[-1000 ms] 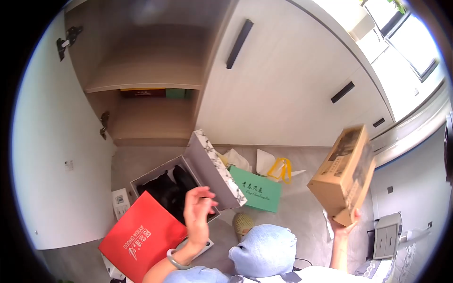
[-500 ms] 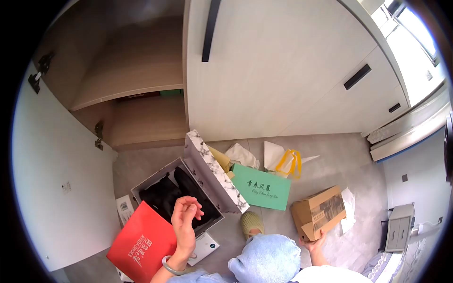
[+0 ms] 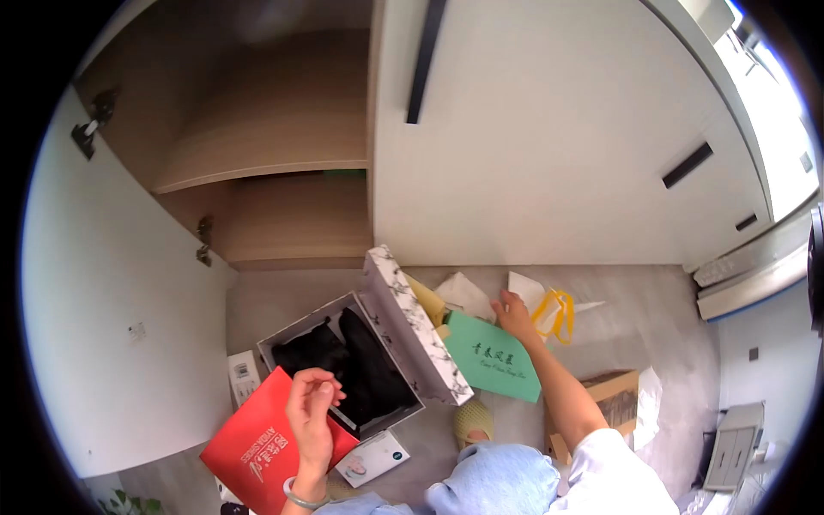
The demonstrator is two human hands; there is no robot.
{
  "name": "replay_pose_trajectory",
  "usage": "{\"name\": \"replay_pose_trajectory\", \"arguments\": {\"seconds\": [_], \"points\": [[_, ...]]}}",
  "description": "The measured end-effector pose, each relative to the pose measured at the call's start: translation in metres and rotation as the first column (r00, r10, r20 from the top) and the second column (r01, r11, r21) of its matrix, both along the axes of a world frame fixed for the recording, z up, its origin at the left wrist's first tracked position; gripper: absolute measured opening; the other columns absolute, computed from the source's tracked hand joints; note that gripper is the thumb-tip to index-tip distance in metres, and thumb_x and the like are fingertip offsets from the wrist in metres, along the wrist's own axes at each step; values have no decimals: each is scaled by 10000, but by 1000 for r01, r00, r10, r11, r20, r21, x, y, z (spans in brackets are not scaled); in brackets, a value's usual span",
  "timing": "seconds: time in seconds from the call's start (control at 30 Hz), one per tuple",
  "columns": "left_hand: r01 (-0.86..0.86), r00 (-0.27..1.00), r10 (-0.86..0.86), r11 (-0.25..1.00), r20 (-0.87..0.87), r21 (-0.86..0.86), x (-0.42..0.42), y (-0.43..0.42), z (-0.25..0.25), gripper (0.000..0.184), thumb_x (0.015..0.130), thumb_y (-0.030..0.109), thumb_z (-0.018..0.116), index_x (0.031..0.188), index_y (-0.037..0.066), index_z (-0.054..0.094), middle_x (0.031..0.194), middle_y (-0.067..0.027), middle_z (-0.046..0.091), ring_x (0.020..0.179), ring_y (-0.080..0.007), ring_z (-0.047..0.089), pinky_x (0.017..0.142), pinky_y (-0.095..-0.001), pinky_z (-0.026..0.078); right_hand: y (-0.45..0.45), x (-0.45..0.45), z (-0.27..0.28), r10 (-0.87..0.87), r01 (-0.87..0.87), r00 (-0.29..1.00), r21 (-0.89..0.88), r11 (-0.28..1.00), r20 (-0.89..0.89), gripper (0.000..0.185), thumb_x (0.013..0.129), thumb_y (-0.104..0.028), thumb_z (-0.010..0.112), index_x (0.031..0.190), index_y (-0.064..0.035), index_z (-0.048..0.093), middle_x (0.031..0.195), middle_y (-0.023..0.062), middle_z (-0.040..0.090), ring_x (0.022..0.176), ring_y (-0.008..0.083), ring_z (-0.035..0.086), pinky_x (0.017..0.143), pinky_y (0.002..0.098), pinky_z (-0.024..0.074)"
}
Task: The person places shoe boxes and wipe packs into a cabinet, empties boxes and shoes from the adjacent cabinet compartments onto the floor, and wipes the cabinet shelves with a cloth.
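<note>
My left hand [image 3: 311, 419] hangs above the red shoe box [image 3: 257, 442], its fingers loosely curled, with nothing visible in them. Beside it lies an open marble-patterned box [image 3: 421, 326] with black boots [image 3: 369, 369] inside. My right hand [image 3: 515, 316] reaches over the far right corner of the green box [image 3: 481, 356], near white paper [image 3: 524, 287]. Its fingers look spread and hold nothing I can see; whether they touch the box I cannot tell. My right forearm partly hides a brown cardboard box [image 3: 614, 399].
A cabinet [image 3: 266, 172] with its door [image 3: 146, 300] swung out stands ahead. Yellow straps [image 3: 562, 318] and crumpled white paper [image 3: 465, 296] lie on the floor. A white box [image 3: 372, 457] is near my knees. A small grey bedside cabinet [image 3: 734, 442] stands at right.
My right hand has left the brown cardboard box and moved forward and left to the green box's far corner. My left hand keeps its curled pose. The view has shifted slightly.
</note>
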State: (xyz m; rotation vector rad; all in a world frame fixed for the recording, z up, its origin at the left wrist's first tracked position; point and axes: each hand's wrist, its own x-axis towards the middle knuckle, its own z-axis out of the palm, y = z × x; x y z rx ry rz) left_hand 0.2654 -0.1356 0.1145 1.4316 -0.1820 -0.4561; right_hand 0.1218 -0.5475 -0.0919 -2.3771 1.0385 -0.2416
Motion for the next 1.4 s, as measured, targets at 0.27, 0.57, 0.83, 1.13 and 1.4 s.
{"name": "replay_pose_trajectory", "arguments": {"seconds": [0.27,0.57,0.83,1.13,1.4], "points": [[-376,924,382,906,4,195,-12,123,-1,111,934,96,553,1013,18,563,915,-64,592,827,-124,568,739,-261,450,1,41,6,19,-93,963,-270,958,-268,386,758,-258,650,1090,-61,656,1091,163,656,1065,368,575,901,532,403],[-717,520,276,656,808,237,11,183,28,184,875,137,697,994,29,608,967,-127,594,918,-285,566,843,-403,455,119,31,201,-46,189,894,-283,940,446,278,892,-75,582,1153,17,565,1000,160,562,941,315,532,880,384,408],[-936,-249,70,239,966,-259,51,248,78,534,836,73,679,1277,-37,398,1362,-228,336,1267,-305,371,1053,-437,316,199,184,343,519,141,597,-718,682,611,249,832,25,581,1074,11,527,990,151,508,889,307,502,819,380,419],[-893,162,536,436,829,-108,88,263,101,463,962,149,589,1315,-92,415,1292,-174,503,1130,-220,509,983,-359,395,185,372,325,352,50,884,-813,580,306,407,891,-290,604,1209,-49,530,1203,195,496,1129,396,472,922,540,396],[-787,236,605,578,761,-215,93,261,88,471,987,192,522,1346,-81,390,1299,-192,508,1139,-242,530,962,-353,424,173,578,267,264,-90,948,-645,759,177,542,922,-416,508,1347,-85,448,1345,200,449,1257,431,404,1023,612,310]]}}
